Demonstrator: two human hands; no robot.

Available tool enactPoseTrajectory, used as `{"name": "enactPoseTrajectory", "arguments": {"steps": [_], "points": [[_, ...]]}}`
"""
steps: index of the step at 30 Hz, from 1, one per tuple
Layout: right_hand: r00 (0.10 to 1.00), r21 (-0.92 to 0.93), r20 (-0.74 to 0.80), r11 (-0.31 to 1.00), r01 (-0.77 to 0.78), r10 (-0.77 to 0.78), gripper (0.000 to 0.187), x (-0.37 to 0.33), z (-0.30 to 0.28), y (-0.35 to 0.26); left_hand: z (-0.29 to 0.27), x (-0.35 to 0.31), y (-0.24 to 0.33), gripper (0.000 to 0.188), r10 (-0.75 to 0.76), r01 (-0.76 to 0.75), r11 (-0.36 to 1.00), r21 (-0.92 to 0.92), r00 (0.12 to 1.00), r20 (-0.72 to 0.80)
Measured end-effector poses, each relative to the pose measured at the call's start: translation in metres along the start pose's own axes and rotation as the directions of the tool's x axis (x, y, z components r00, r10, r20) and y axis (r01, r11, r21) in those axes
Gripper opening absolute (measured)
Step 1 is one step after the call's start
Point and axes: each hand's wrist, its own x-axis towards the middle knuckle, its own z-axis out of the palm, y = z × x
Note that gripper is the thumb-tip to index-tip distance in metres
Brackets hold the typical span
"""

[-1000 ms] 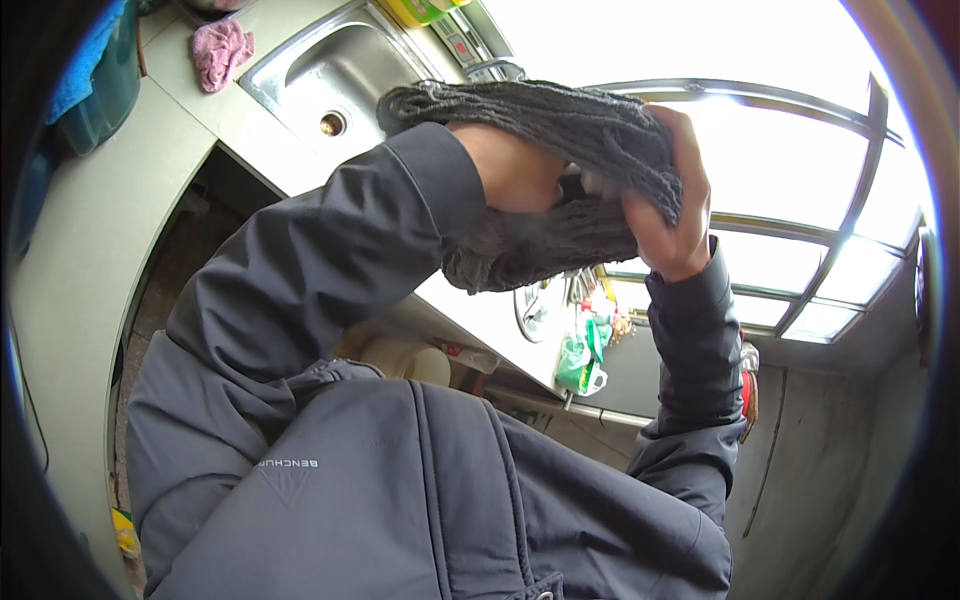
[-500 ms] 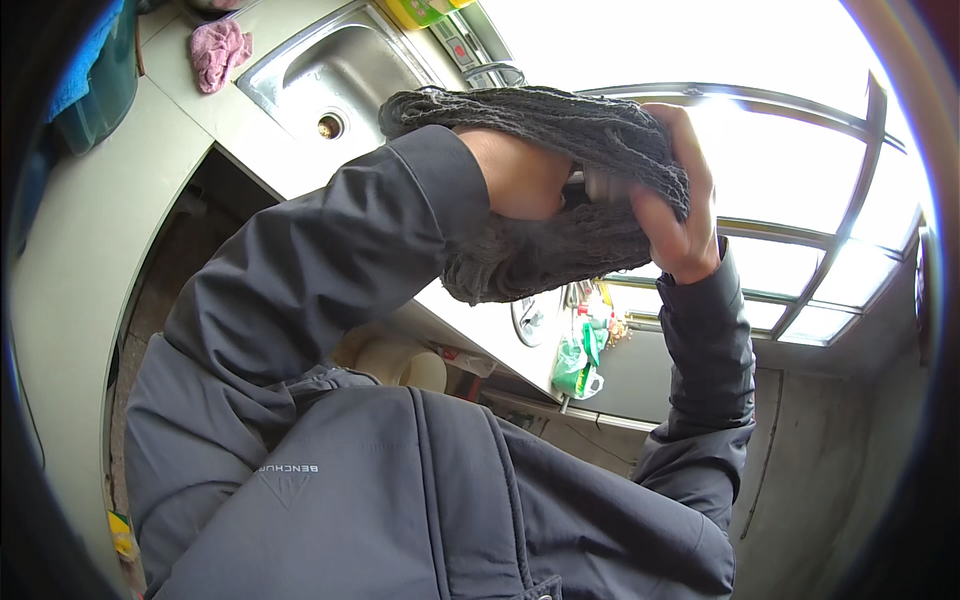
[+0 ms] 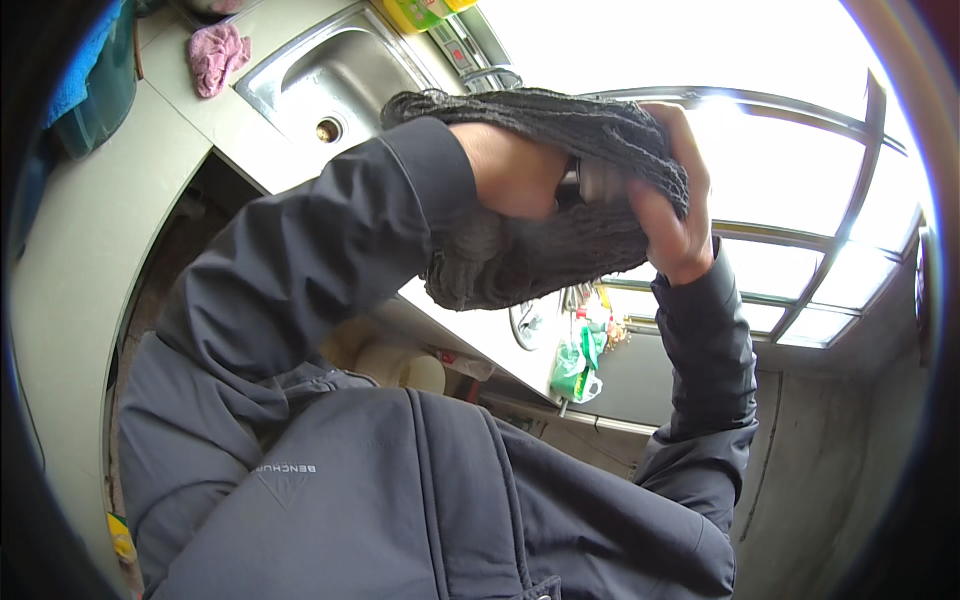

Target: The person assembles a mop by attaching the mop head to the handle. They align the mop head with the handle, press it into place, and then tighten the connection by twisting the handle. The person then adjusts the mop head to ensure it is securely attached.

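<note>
A dark grey string mop head is held up in front of me, with limp strands above and below my hands. My right hand grips its right end, thumb below and fingers wrapped over the strands. My left hand reaches in between the upper and lower strands, closed, its fingertips partly hidden. Between the hands shows a pale grey round collar of the mop head, with a short dark piece beside it toward my left hand.
Behind the mop at left is a steel sink with a drain and a faucet. A pink cloth lies on the pale counter. Bright windows are at right; green-and-white bags sit at the counter's far end.
My left hand has shifted slightly left, and more of the collar and dark piece shows. The lower strands hang a little further left. My right hand stays nearly in place.
</note>
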Motion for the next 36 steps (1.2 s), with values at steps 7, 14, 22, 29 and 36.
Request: {"name": "enactPoseTrajectory", "arguments": {"steps": [7, 14, 22, 29, 36], "points": [[0.989, -0.032, -0.112, 0.994, -0.103, 0.099, 0.038, -0.003, 0.005, -0.006, 0.014, -0.001, 0.000, 0.032, -0.048, 0.053, 0.998, 0.038, 0.992, -0.116], [0.907, 0.322, -0.269, 0.918, -0.231, 0.323, 0.030, -0.013, 0.021, 0.002, 0.016, -0.008, 0.013, 0.027, -0.222, 0.229, 0.973, 0.016, 0.957, -0.189], [0.764, 0.819, 0.044, 0.415, -0.396, 0.643, 0.032, -0.022, 0.020, 0.002, 0.023, -0.016, 0.021, 0.026, -0.280, 0.301, 0.952, 0.056, 0.931, -0.236], [0.855, 0.646, -0.208, 0.722, -0.245, 0.476, 0.039, -0.020, 0.030, 0.010, 0.012, -0.013, 0.018, 0.026, -0.288, 0.301, 0.950, 0.078, 0.946, -0.152], [0.973, 0.194, -0.161, 0.972, -0.135, 0.167, 0.054, -0.008, 0.011, 0.018, 0.014, -0.007, 0.004, 0.028, -0.158, 0.161, 0.987, 0.005, 0.973, -0.167]]}}
